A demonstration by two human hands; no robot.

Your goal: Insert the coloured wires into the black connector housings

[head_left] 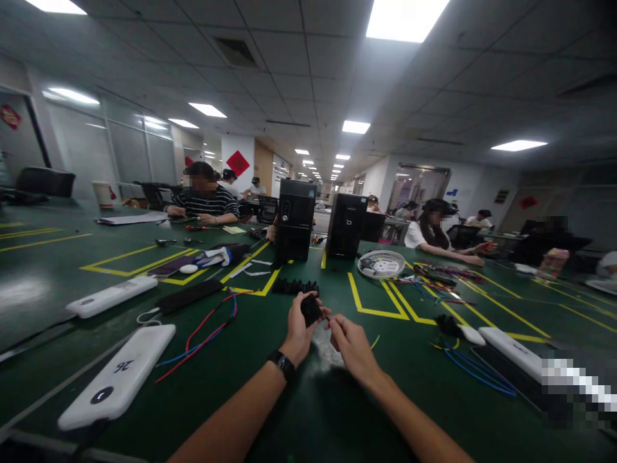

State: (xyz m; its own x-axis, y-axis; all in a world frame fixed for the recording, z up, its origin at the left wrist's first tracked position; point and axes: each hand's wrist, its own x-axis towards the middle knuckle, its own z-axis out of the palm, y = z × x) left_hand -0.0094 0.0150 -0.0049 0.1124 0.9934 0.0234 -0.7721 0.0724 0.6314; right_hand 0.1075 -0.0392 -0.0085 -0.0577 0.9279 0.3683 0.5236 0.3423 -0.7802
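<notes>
Near the middle of the green table, my left hand (299,328), a dark watch on its wrist, is wrapped round a small black block-like part (311,311). My right hand (353,344) is closed in a pinch beside it, fingertips at the part's right side. A thin dark piece shows at those fingertips, too small to name. Just right of this hand lies a short yellow-green strip (375,342), perhaps a wire end. Beyond my hands is a row of black parts (295,287). Red and blue wires (208,334) curve over the table to the left.
Two black computer towers (295,218) stand ahead. A white round basket (380,264) and bundled wires (443,276) lie to the right. White power banks (120,376) are at left; another white device (511,350) is at right. Yellow tape (378,314) marks the table. Other people sit around.
</notes>
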